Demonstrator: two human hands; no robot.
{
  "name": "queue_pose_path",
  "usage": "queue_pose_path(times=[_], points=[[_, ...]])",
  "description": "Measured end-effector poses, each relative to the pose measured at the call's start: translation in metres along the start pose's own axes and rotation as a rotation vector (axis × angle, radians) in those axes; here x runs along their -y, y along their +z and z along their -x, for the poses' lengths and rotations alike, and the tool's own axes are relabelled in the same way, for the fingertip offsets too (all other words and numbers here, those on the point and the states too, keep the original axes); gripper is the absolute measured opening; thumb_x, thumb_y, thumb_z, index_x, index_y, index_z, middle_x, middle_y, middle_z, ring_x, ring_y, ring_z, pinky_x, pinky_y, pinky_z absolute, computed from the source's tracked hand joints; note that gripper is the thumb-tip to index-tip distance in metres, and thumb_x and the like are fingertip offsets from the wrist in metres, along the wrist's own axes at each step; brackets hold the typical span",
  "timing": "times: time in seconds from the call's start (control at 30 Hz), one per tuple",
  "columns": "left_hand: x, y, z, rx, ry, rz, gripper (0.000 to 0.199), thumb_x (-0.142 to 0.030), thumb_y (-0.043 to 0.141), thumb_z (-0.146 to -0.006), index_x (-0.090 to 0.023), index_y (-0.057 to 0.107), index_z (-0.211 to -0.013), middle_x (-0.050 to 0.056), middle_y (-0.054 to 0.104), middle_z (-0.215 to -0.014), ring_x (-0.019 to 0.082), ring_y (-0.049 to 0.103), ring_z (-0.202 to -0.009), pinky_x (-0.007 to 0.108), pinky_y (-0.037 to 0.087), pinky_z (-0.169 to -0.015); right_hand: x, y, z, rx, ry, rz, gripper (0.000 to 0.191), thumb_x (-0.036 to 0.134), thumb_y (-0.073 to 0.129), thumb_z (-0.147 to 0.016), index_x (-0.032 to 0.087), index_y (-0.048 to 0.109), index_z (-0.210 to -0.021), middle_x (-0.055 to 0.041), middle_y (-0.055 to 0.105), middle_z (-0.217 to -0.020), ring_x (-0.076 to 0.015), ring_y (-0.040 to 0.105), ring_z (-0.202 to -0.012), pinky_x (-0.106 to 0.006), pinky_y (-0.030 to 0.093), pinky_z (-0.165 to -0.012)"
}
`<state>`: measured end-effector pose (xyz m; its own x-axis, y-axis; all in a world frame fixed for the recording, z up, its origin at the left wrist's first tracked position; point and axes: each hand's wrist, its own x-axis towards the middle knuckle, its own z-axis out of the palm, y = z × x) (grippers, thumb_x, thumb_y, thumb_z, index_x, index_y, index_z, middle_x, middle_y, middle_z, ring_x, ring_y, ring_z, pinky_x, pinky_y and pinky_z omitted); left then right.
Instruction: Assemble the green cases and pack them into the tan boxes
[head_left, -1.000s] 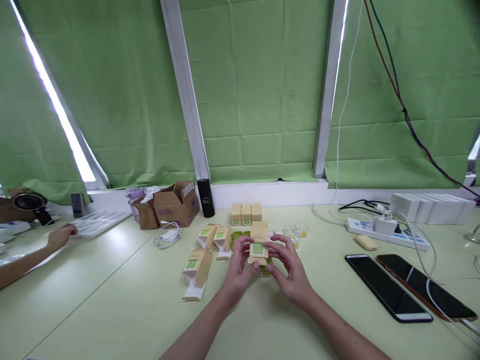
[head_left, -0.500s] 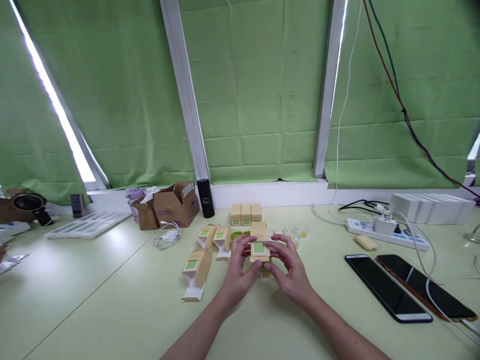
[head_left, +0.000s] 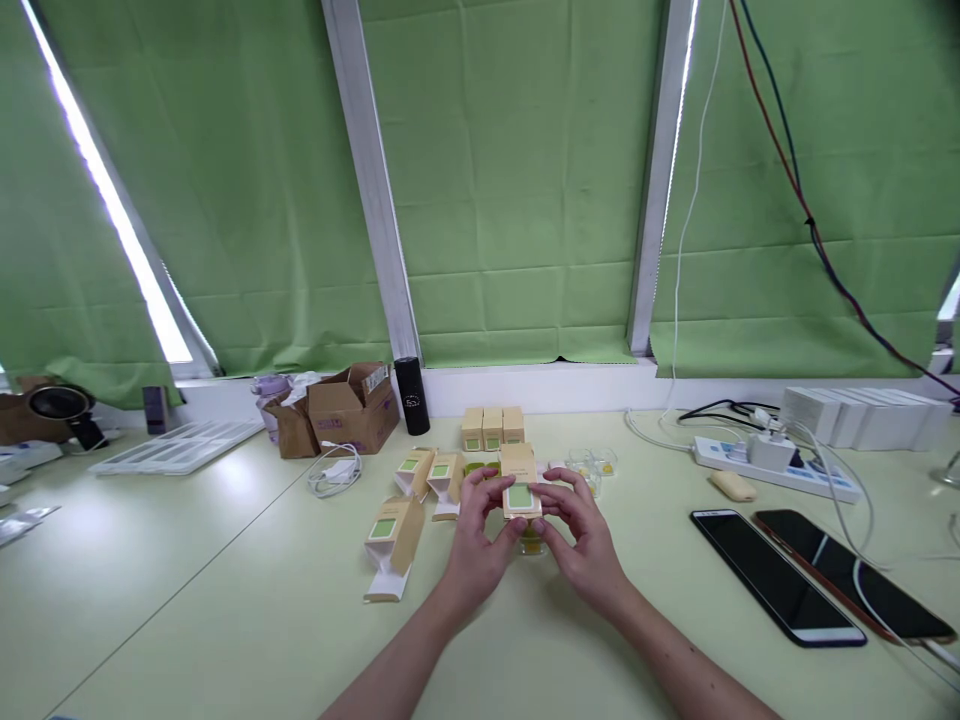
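Between both hands is a small tan cardboard box (head_left: pixel 519 468) with a green square on its front. My left hand (head_left: pixel 481 530) grips its left side, fingers on top and thumb at the lower front edge. My right hand (head_left: pixel 581 535) grips the right side the same way. Behind and below the box, small clear containers with yellow bits (head_left: pixel 602 462) lie on the table, partly hidden by my hands. To the left stand open tan boxes, one (head_left: pixel 396 530) with its white-lined flap hanging toward me. Three closed tan boxes (head_left: pixel 492 428) stand in a row farther back.
A brown carton (head_left: pixel 352 410) and a black cylinder (head_left: pixel 412 396) stand at the back. A coiled white cable (head_left: pixel 334 470) lies left. On the right are two phones, one a black phone (head_left: pixel 772 575), a power strip (head_left: pixel 776 465) with cables, and white boxes (head_left: pixel 862 418).
The lower front edge of the held box, where a flap stuck out, now looks closed up. Both hands have hardly moved.
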<state>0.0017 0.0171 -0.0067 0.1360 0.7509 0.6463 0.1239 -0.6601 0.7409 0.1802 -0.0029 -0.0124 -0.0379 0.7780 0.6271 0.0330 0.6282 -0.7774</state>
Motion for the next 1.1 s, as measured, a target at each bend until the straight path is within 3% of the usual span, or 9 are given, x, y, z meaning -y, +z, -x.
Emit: queue_pose_path(times=[0.43,0.63,0.8,0.87,1.0,1.1], points=[[0.004,-0.001,0.000,-0.013,-0.014,-0.026,0.031,-0.039,0.070,-0.094,-0.027,0.065,-0.122,0.010,0.042,-0.134,0.026,0.055,-0.122,0.041,0.056,-0.098,-0.002,0.001,-0.001,-0.002,0.017,0.013,0.025,0.040,0.063,-0.100,0.031,0.071,-0.122,-0.0101,0.044,-0.137,-0.0233,0.065,-0.112,-0.043,0.062,-0.097],[-0.008,-0.005,0.002,0.057,-0.017,-0.012,0.037,-0.045,0.056,-0.101,-0.029,0.061,-0.134,0.012,0.041,-0.144,0.029,0.044,-0.140,0.044,0.050,-0.110,-0.003,-0.003,-0.001,0.025,0.046,-0.026,0.031,0.041,0.062,-0.100,0.033,0.068,-0.130,-0.0097,0.042,-0.141,-0.0218,0.068,-0.107,-0.044,0.059,-0.101],[-0.009,-0.004,0.000,0.018,-0.011,-0.025,0.038,-0.049,0.046,-0.105,-0.029,0.063,-0.133,0.013,0.048,-0.142,0.029,0.042,-0.144,0.044,0.048,-0.111,-0.004,-0.004,0.000,0.056,0.047,-0.042,0.036,0.041,0.059,-0.101,0.035,0.065,-0.136,-0.0100,0.038,-0.148,-0.0243,0.067,-0.114,-0.046,0.056,-0.105],[-0.007,-0.004,0.000,0.008,-0.007,-0.063,0.037,-0.047,0.047,-0.105,-0.029,0.061,-0.134,0.012,0.050,-0.142,0.029,0.042,-0.144,0.045,0.047,-0.112,-0.005,-0.004,0.000,0.062,0.045,-0.020,0.037,0.040,0.061,-0.100,0.035,0.065,-0.136,-0.0097,0.037,-0.153,-0.0280,0.060,-0.128,-0.046,0.054,-0.109],[-0.004,-0.005,0.002,0.042,0.035,-0.200,0.038,-0.039,0.054,-0.103,-0.031,0.054,-0.141,0.011,0.054,-0.145,0.028,0.041,-0.145,0.049,0.040,-0.118,-0.007,-0.003,0.000,0.079,0.028,0.061,0.039,0.037,0.064,-0.097,0.035,0.065,-0.137,-0.0081,0.041,-0.159,-0.0315,0.027,-0.156,-0.050,0.044,-0.118],[-0.002,-0.005,0.004,0.043,0.062,-0.272,0.041,-0.036,0.055,-0.103,-0.030,0.050,-0.143,0.011,0.053,-0.147,0.029,0.044,-0.144,0.051,0.038,-0.118,-0.005,-0.003,0.001,0.090,0.021,0.118,0.042,0.033,0.064,-0.096,0.034,0.064,-0.138,-0.0079,0.039,-0.163,-0.0316,0.025,-0.158,-0.052,0.038,-0.122]])
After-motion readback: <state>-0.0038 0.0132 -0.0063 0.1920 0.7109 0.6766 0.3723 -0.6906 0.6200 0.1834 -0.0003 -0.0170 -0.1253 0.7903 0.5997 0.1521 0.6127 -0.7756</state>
